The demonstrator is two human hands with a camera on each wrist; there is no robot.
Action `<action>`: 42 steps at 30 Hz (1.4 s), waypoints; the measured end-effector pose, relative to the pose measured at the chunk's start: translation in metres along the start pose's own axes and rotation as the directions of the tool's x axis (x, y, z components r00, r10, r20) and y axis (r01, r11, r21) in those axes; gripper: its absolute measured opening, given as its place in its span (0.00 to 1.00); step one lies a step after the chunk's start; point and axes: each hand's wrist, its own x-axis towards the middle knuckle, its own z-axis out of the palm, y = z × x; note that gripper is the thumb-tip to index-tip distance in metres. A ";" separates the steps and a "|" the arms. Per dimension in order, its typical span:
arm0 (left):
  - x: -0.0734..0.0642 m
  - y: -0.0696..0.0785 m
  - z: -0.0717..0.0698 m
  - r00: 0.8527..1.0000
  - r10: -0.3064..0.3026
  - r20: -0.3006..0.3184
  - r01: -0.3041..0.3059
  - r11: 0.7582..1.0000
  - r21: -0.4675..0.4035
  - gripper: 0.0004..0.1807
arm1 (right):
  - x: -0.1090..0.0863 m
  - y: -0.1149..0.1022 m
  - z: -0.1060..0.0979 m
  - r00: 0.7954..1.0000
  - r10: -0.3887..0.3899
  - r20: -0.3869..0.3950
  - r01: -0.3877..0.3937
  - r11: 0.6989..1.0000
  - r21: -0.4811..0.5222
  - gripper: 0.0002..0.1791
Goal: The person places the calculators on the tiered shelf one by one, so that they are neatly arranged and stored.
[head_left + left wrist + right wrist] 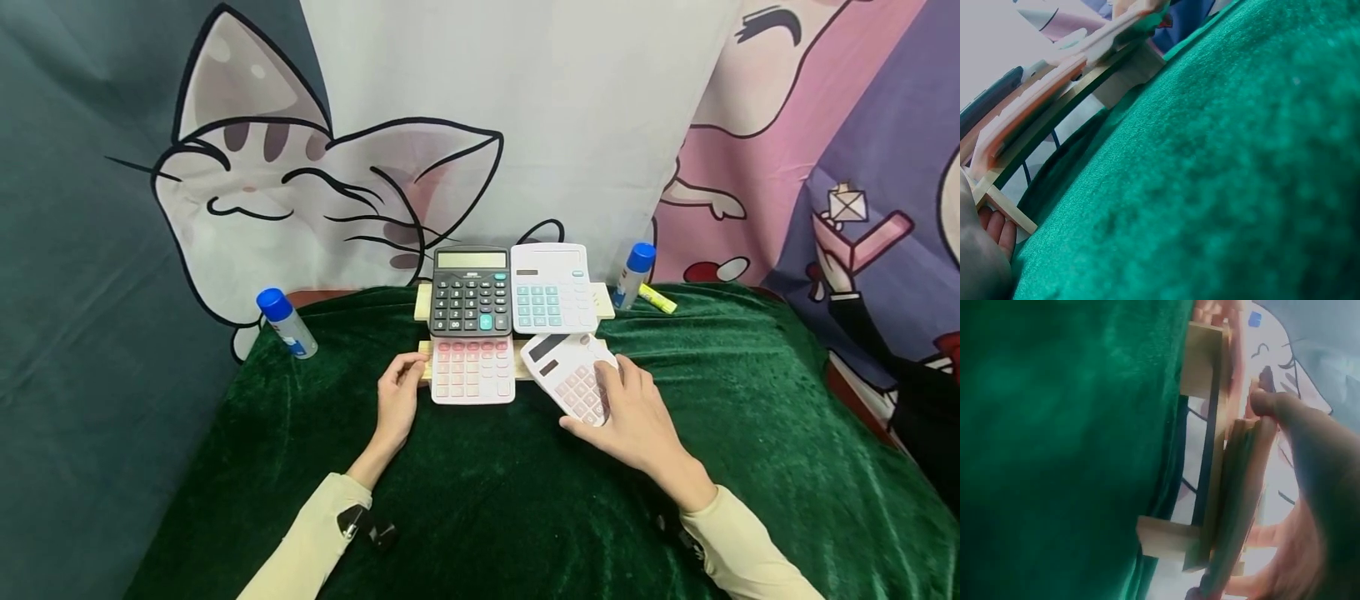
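Observation:
A two-tier wooden stand (pixel 424 302) bears several calculators. My left hand (pixel 398 400) grips the left end of its lower slat; curled fingers (pixel 999 228) show beside the stand's leg (pixel 1013 209) in the left wrist view. In my right hand (pixel 637 412) is a white calculator with pale pink keys (pixel 573 375), turned askew over the lower slat's right part. To its left lies a pink-keyed calculator (pixel 473 379). On the upper tier are a black calculator (pixel 471 292) and a white calculator with teal keys (pixel 553 287), side by side.
A blue-capped bottle (pixel 287 323) stands on the left of the green velvet cloth (pixel 480 517). Another blue-capped bottle (pixel 634 275) and a yellow-green tube (pixel 657 298) are behind the stand on the right. A printed cartoon curtain (pixel 570 108) hangs behind the table.

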 end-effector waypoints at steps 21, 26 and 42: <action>-0.009 0.031 -0.001 0.999 -0.030 0.018 0.030 1.000 -0.006 0.11 | -0.004 -0.012 -0.003 0.991 -0.133 -0.017 0.132 0.991 -0.019 0.48; -0.008 0.030 0.000 0.999 -0.029 0.016 0.029 0.999 -0.019 0.11 | -0.001 -0.012 -0.001 0.993 -0.118 -0.030 0.117 0.993 -0.023 0.46; -0.002 0.016 0.001 1.000 -0.027 0.010 0.028 0.999 -0.023 0.11 | 0.014 -0.014 0.005 0.993 -0.103 -0.052 0.105 0.994 0.035 0.45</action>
